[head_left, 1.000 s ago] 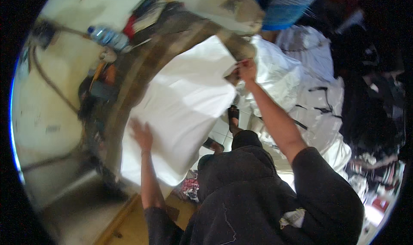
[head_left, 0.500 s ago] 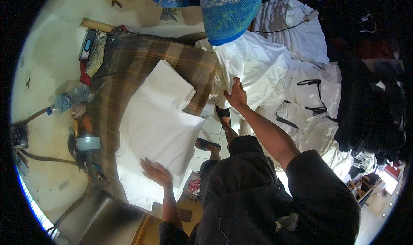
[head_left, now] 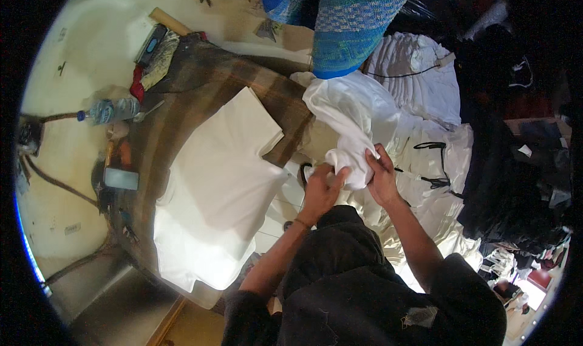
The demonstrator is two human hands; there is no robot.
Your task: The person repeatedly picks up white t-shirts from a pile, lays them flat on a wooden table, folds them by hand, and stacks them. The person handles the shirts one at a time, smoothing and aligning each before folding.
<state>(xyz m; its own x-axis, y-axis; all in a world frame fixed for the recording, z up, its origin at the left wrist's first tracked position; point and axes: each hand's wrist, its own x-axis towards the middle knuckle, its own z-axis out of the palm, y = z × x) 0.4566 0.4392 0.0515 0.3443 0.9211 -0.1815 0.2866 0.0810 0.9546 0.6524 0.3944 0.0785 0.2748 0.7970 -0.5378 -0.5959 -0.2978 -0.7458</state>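
Observation:
Between my hands in front of me, a white garment (head_left: 349,142) is lifted and bunched, its upper part trailing back onto the white pile behind it. My left hand (head_left: 322,191) grips the near left side of the bunched cloth, thumb up. At its right edge my right hand (head_left: 382,177) pinches the fabric. To the left, white T-shirts (head_left: 212,188) lie flat in a stack on a brown plaid-covered table (head_left: 182,106), with neither hand on them.
Stacks of folded white garments (head_left: 416,72) and a black cord (head_left: 446,164) lie to the right, beside dark clothing (head_left: 498,182). A blue knitted cloth (head_left: 355,27) hangs overhead. A water bottle (head_left: 115,110), a phone (head_left: 121,178) and an iron-like device (head_left: 152,45) sit along the table's left edge.
My left hand has left the flat stack and moved right to the bunched cloth. My right hand has drawn a white garment up from the pile toward me. The view has shifted slightly.

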